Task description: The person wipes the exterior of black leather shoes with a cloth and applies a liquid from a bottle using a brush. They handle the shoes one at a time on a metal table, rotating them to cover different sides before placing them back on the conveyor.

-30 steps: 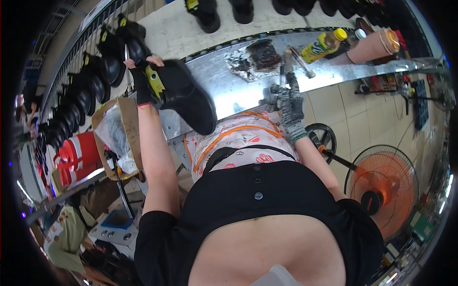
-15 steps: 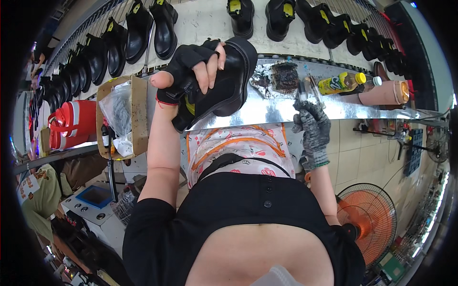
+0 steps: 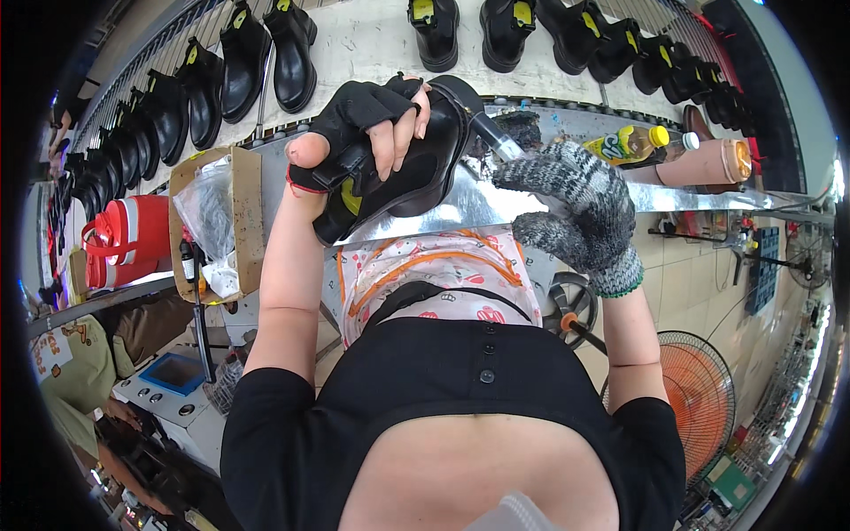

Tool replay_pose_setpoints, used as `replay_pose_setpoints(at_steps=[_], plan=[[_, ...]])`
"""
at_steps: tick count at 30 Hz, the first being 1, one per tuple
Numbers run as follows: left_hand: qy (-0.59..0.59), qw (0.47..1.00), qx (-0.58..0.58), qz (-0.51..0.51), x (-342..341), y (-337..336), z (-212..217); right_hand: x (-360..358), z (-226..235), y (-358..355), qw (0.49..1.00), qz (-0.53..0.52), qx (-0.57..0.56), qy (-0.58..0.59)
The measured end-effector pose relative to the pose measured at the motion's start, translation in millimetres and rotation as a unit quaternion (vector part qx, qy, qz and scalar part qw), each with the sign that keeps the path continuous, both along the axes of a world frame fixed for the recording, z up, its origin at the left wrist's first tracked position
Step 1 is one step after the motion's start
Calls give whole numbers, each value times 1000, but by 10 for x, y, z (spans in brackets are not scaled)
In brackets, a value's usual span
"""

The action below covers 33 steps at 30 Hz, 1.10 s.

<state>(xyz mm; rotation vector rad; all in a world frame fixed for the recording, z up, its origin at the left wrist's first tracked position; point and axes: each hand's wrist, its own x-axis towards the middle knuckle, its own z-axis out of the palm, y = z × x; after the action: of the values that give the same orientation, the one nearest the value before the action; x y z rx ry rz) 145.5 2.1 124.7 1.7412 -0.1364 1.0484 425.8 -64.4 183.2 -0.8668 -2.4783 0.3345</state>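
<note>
Your left hand [image 3: 361,126] grips the boot [image 3: 431,152]; your gloved right hand [image 3: 580,205] pinches a brush [image 3: 498,140] at the sole's [image 3: 464,95] edge.

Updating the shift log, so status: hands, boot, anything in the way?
Left hand gripping boot, boot tilted. Right hand holding tool, tip at sole edge. Yellow bottle beyond right hand, clear of boot.

Pale tiled floor [image 3: 682,301]; white-topped bench [image 3: 367,44], shiny metal ledge [image 3: 482,205]; strip lights [image 3: 804,376] at right.
</note>
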Motion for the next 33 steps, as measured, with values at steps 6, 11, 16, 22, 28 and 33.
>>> replay_pose_setpoints(at_steps=[6,11,16,22,28,33], plan=[[1,999,-26,38,47,-62,24,-3,35,46,998,-3,-69,11],[-4,999,-20,28,51,-39,6,-11,-15,115,999,19,-40,20],[6,999,-15,29,7,2,6,-25,1,145,1000,17,4,-27],[-48,999,9,16,-267,187,-195,-212,-234,274,997,44,9,62],[-152,988,20,-7,-665,504,-453,-478,-814,460,989,66,19,132],[-178,983,17,-27,-1123,716,-790,-720,-1091,523,988,62,-30,135]])
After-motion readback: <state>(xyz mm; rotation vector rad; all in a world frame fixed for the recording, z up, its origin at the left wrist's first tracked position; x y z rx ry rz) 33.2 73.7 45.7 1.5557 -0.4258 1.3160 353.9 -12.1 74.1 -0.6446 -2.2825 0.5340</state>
